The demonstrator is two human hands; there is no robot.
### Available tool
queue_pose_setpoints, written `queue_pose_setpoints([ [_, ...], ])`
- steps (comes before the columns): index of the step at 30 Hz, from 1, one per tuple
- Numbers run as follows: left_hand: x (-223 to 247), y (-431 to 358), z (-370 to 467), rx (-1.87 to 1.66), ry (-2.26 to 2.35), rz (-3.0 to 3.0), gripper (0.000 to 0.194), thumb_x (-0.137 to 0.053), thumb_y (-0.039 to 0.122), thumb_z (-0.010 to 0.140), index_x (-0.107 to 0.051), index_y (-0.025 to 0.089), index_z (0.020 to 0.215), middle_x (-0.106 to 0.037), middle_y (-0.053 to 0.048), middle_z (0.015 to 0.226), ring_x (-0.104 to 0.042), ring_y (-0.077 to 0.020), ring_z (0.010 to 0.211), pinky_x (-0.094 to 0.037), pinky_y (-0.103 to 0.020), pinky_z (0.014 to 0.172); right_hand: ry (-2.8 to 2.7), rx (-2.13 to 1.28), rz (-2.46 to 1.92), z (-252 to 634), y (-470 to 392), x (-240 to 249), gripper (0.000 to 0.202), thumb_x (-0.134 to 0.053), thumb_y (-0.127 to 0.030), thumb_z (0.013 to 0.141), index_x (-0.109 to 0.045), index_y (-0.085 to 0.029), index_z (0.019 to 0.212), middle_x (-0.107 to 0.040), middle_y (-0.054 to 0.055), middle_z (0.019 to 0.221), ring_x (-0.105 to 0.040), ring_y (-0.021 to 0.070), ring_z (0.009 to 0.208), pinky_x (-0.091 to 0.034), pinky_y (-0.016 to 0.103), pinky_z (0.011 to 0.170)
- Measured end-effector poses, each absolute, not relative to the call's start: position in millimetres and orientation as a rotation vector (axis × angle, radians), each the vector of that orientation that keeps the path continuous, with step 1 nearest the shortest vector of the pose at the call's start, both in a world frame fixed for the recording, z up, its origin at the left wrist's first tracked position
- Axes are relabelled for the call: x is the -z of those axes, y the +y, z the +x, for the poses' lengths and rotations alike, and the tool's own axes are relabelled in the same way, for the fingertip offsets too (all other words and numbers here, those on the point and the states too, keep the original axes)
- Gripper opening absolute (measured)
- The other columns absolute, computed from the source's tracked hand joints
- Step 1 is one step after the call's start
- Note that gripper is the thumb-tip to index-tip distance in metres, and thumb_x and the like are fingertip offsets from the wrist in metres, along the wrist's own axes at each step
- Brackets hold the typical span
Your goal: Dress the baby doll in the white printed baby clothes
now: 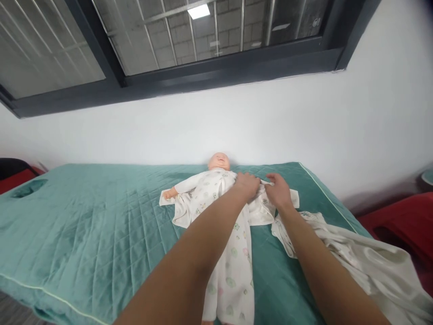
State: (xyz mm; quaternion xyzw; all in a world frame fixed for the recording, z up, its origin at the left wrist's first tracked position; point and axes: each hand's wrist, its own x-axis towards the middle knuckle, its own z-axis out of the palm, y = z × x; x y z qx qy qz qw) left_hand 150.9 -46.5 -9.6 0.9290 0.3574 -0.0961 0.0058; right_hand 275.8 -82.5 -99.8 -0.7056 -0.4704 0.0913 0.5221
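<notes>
A baby doll (219, 161) lies on its back, dressed in a white printed top and trousers (233, 266). Spread beneath its upper body is a white baby shirt (182, 212), with one sleeve reaching out past my right hand. My left hand (248, 184) is closed at the doll's arm on the right side; its fingers partly hide what they grip. Just right of it, my right hand (279, 190) has bent fingers and thumb on the shirt's sleeve cloth. The doll's other hand (169, 193) rests over the shirt's left sleeve.
A green quilted cover (101, 216) lies under everything. A crumpled white cloth (365, 253) trails off at the right, under my right forearm. Behind stand a white wall (189, 126) and a dark-framed window (230, 67). Red chairs (406, 221) flank the bed.
</notes>
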Motion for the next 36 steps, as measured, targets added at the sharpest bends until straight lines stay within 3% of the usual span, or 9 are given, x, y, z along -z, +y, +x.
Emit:
queue_pose_setpoints([
  [10, -11.0, -24.8, 129.7, 0.276, 1.212, 3.041, 0.031, -0.059, 0.025, 0.087, -0.062, 0.023, 0.117, -0.064, -0.012, 0.122, -0.052, -0.031, 0.119, -0.045, -0.049, 0.096, -1.077, -0.279, -1.597, 282.7, -81.8, 102.0, 0.043, -0.048, -0.018, 0.056, -0.069, -0.017, 0.094, -0.067, 0.012, 0.106, -0.06, 0.0309, 0.106, -0.045, 0.048, 0.097],
  [14, -21.4, -25.6, 122.1, 0.274, 1.26, 3.053, 0.033, -0.055, 0.021, 0.088, -0.061, 0.023, 0.12, -0.061, -0.012, 0.124, -0.051, -0.0308, 0.12, -0.046, -0.049, 0.095, -0.983, -0.357, -1.538, 286.4, -80.1, 104.1, 0.041, -0.05, -0.019, 0.054, -0.069, -0.018, 0.09, -0.07, 0.009, 0.095, -0.064, 0.0296, 0.095, -0.05, 0.045, 0.087],
  [17, -26.9, -29.4, 119.0, 0.255, 1.276, 3.055, 0.032, -0.054, 0.021, 0.089, -0.06, 0.023, 0.12, -0.059, -0.012, 0.126, -0.05, -0.03, 0.12, -0.045, -0.048, 0.095, -0.888, -0.426, -1.489, 291.1, -79.4, 107.3, 0.037, -0.054, -0.022, 0.056, -0.069, -0.018, 0.089, -0.071, 0.008, 0.088, -0.066, 0.0261, 0.082, -0.052, 0.039, 0.075],
  [22, -23.9, -36.0, 116.8, 0.209, 1.263, 3.044, 0.033, -0.057, 0.032, 0.089, -0.059, 0.024, 0.12, -0.06, -0.011, 0.125, -0.051, -0.0297, 0.119, -0.045, -0.047, 0.096, -0.77, -0.485, -1.412, 295.0, -78.8, 112.8, 0.03, -0.066, -0.029, 0.057, -0.069, -0.017, 0.085, -0.071, 0.007, 0.088, -0.065, 0.0226, 0.078, -0.052, 0.034, 0.07],
  [26, -11.6, -40.7, 119.7, 0.175, 1.231, 3.019, 0.033, -0.056, 0.028, 0.089, -0.058, 0.025, 0.121, -0.062, -0.009, 0.122, -0.055, -0.0276, 0.115, -0.047, -0.044, 0.095, -0.713, -0.508, -1.347, 294.0, -77.8, 112.6, 0.03, -0.061, -0.035, 0.065, -0.066, -0.016, 0.087, -0.07, 0.007, 0.081, -0.065, 0.0207, 0.071, -0.053, 0.033, 0.063],
  [31, -9.1, -49.6, 117.5, 0.129, 1.243, 2.948, 0.036, -0.058, 0.02, 0.084, -0.059, 0.02, 0.12, -0.06, -0.012, 0.127, -0.055, -0.0298, 0.118, -0.046, -0.046, 0.098, -0.722, -0.428, -1.352, 293.6, -81.4, 101.4, 0.026, -0.061, -0.033, 0.069, -0.065, -0.017, 0.089, -0.07, 0.007, 0.09, -0.066, 0.0234, 0.086, -0.054, 0.038, 0.077],
  [36, -27.2, -56.7, 60.2, -0.175, 1.334, 2.809, 0.034, -0.043, 0.019, 0.092, -0.06, 0.02, 0.121, -0.062, -0.011, 0.126, -0.059, -0.0255, 0.116, -0.048, -0.04, 0.097, -0.874, -0.288, -1.402, 273.6, -93.0, 78.9, 0.024, -0.057, -0.036, 0.08, -0.065, -0.02, 0.096, -0.07, 0.007, 0.1, -0.065, 0.0236, 0.092, -0.052, 0.039, 0.086],
])
